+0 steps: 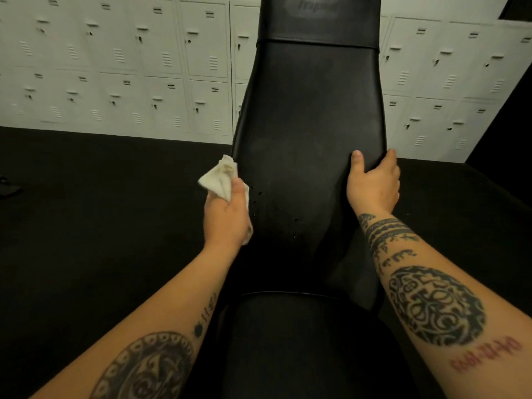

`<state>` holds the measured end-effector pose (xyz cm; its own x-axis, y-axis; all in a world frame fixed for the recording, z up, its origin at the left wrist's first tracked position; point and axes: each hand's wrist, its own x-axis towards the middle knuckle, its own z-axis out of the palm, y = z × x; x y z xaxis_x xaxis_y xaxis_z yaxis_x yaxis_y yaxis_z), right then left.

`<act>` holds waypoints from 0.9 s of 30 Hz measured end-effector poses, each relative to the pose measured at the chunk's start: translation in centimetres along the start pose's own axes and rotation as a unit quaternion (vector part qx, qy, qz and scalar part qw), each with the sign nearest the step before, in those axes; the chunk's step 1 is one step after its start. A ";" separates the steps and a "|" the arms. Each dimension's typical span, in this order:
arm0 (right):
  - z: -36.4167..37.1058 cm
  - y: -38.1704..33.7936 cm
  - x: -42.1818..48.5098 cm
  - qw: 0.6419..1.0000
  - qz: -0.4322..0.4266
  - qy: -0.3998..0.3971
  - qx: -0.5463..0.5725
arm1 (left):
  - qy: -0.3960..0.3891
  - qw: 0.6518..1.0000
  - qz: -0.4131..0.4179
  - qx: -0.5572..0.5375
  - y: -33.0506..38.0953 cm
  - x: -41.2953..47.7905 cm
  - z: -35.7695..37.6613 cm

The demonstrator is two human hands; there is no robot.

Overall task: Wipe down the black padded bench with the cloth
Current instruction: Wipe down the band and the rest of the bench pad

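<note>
The black padded bench runs up the middle of the view, its long back pad tilted away from me and the seat pad below it. My left hand holds a crumpled white cloth against the pad's left edge. Small wet drops sit on the pad just right of that hand. My right hand grips the pad's right edge, thumb on top and fingers wrapped round the side.
White lockers line the wall behind the bench on both sides. Dark flooring spreads left and right of the bench. A small dark object lies at the far left on the floor.
</note>
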<state>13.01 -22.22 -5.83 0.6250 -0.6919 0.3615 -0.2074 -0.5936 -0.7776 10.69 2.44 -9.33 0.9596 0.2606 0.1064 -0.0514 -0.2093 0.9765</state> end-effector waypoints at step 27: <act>1.5 1.0 -0.9 0.993 -0.063 0.067 -0.075 | 0.032 0.978 0.078 0.189 -2.8 2.9 0.8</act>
<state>13.35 -21.56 -7.71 0.5492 -0.6502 0.5250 -0.2496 -0.7272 -0.6394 13.79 3.01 -11.89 0.9284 0.2542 0.2711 -0.0773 -0.5816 0.8098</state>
